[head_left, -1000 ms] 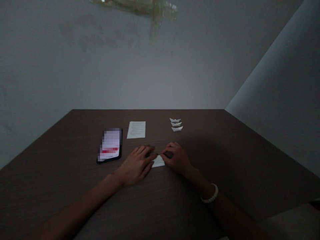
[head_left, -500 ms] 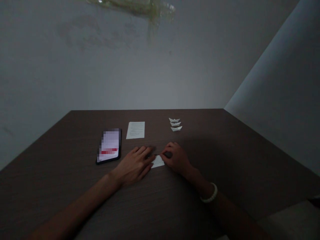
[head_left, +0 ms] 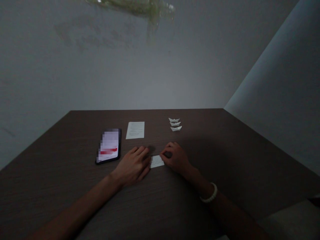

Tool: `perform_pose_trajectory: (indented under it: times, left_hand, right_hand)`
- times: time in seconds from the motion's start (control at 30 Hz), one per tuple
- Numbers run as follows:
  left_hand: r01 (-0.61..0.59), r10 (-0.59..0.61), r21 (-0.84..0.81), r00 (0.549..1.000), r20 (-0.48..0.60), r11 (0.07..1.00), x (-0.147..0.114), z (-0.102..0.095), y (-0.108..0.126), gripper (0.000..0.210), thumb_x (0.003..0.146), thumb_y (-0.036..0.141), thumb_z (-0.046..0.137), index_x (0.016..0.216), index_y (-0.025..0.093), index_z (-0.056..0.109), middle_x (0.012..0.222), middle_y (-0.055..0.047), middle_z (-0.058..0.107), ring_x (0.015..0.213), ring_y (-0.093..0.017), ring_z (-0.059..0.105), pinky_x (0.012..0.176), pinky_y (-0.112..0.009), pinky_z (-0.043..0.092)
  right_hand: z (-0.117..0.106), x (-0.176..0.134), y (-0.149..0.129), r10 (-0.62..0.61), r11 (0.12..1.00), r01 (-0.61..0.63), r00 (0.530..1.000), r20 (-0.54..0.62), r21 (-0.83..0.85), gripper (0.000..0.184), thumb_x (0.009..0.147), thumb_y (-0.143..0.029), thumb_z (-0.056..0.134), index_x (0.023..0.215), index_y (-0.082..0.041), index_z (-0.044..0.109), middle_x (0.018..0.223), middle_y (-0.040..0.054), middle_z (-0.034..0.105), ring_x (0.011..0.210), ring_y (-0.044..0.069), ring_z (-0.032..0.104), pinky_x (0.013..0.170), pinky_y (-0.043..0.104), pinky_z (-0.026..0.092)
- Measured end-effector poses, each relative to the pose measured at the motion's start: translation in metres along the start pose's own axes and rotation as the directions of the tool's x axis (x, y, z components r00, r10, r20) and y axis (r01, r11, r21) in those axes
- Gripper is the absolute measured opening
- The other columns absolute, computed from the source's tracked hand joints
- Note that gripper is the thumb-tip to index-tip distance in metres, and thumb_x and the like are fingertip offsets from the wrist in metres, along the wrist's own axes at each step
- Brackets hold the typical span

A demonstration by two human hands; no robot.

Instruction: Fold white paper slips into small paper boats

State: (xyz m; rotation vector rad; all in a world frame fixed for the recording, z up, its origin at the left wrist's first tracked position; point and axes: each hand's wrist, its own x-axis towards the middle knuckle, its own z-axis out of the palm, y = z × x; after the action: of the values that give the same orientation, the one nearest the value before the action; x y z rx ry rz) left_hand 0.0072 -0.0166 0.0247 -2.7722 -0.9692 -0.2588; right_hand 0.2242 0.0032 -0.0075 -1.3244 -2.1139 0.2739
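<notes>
A small folded piece of printed paper [head_left: 157,161] lies on the table between my two hands. My left hand [head_left: 134,165] rests at its left edge, palm down, with the fingers bent and the thumb pressing low at that edge. The fingertips are partly hidden. At the upper right corner of the paper, my right hand [head_left: 176,157] pinches it between thumb and forefinger, the other fingers curled. A pale bracelet [head_left: 209,194] circles my right wrist.
Three small white paper boats [head_left: 175,124] stand in a row beyond my right hand. A printed sheet [head_left: 135,130] lies flat beyond my left hand, and a phone [head_left: 108,146] with a lit screen is left of it. A wall [head_left: 160,66] rises behind the dark table [head_left: 140,206].
My left hand has drawn slightly left and its fingers have bent more, so more of the paper's left side shows. My right hand keeps its pinch almost in place.
</notes>
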Motion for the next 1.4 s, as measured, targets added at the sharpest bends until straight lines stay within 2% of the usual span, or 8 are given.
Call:
perform_pose_trajectory:
  times: [0.2,0.4,0.53,0.7,0.87,0.97,1.23,1.4]
  left_hand:
    - [-0.012,0.013,0.035,0.999,-0.050,0.999,-0.0010,0.0011,0.0023,0.021,0.089,0.024,0.048,0.081,0.013,0.064,0.093,-0.012,0.057,0.092,-0.028,0.050,0.078,-0.042,0.043]
    - [0.015,-0.014,0.006,0.999,-0.053,1.000,-0.0032,0.0058,0.0016,0.021,0.089,0.023,0.048,0.084,0.013,0.065,0.095,-0.013,0.057,0.095,-0.028,0.050,0.081,-0.043,0.044]
    - [0.019,-0.021,-0.068,0.999,-0.028,0.998,-0.0030,0.0055,0.0003,0.022,0.090,0.023,0.046,0.098,0.014,0.064,0.111,-0.014,0.055,0.102,-0.028,0.049,0.086,-0.044,0.044]
    - [0.009,-0.007,-0.100,1.000,0.026,0.995,-0.0003,0.0048,-0.0011,0.034,0.090,0.022,0.045,0.122,0.018,0.055,0.125,-0.013,0.048,0.110,-0.029,0.046,0.092,-0.045,0.042]
    - [-0.001,0.004,-0.074,0.999,0.036,0.997,0.0000,0.0054,-0.0012,0.037,0.091,0.024,0.043,0.126,0.019,0.052,0.130,-0.014,0.046,0.113,-0.030,0.046,0.092,-0.046,0.041]
    - [0.001,0.000,-0.068,1.000,0.007,0.998,-0.0006,0.0038,-0.0001,0.032,0.091,0.024,0.043,0.120,0.017,0.056,0.126,-0.014,0.048,0.109,-0.029,0.047,0.091,-0.044,0.041]
    - [-0.015,0.016,0.017,0.999,-0.029,1.000,-0.0005,0.0010,0.0021,0.025,0.091,0.025,0.044,0.083,0.012,0.065,0.097,-0.013,0.058,0.094,-0.027,0.050,0.079,-0.041,0.043]
    - [-0.024,0.026,0.034,0.997,-0.071,0.999,-0.0015,0.0042,0.0016,0.025,0.089,0.023,0.047,0.077,0.012,0.066,0.085,-0.012,0.057,0.088,-0.026,0.050,0.075,-0.040,0.043]
  right_hand:
    - [-0.0003,0.0003,-0.0018,-0.003,1.000,0.003,1.000,-0.005,0.008,0.004,0.079,-0.023,0.068,0.077,-0.020,0.070,0.083,0.0032,0.063,0.082,0.017,0.055,0.076,0.029,0.042]
    - [-0.0003,0.0001,-0.0009,-0.005,1.000,0.005,1.000,0.006,0.008,0.005,0.080,-0.023,0.067,0.078,-0.020,0.070,0.083,0.0032,0.062,0.080,0.016,0.055,0.076,0.029,0.042]
    - [0.0011,-0.0001,0.0000,-0.012,1.000,0.012,1.000,-0.009,0.007,0.005,0.079,-0.023,0.067,0.077,-0.020,0.070,0.083,0.0027,0.062,0.081,0.016,0.055,0.076,0.029,0.042]
    - [0.0008,-0.0005,-0.0007,-0.015,1.000,0.015,1.000,-0.016,0.010,0.004,0.079,-0.024,0.068,0.078,-0.020,0.070,0.083,0.0031,0.063,0.082,0.017,0.055,0.075,0.029,0.042]
    - [0.0000,-0.0012,-0.0006,-0.011,1.000,0.011,1.000,-0.016,0.017,0.005,0.080,-0.024,0.068,0.078,-0.020,0.069,0.084,0.0030,0.062,0.082,0.017,0.055,0.076,0.029,0.042]
    - [-0.0001,-0.0011,-0.0008,-0.008,1.000,0.008,1.000,-0.015,0.018,0.005,0.080,-0.024,0.068,0.077,-0.020,0.070,0.083,0.0029,0.063,0.081,0.016,0.056,0.077,0.029,0.043]
    - [-0.0015,-0.0005,-0.0019,0.007,1.000,-0.007,1.000,0.005,0.012,0.004,0.080,-0.024,0.068,0.078,-0.020,0.071,0.084,0.0030,0.063,0.083,0.017,0.055,0.075,0.029,0.043]
    - [-0.0013,-0.0003,-0.0012,0.007,1.000,-0.007,1.000,0.003,0.002,0.005,0.080,-0.025,0.068,0.079,-0.021,0.071,0.084,0.0029,0.063,0.083,0.017,0.055,0.075,0.029,0.042]
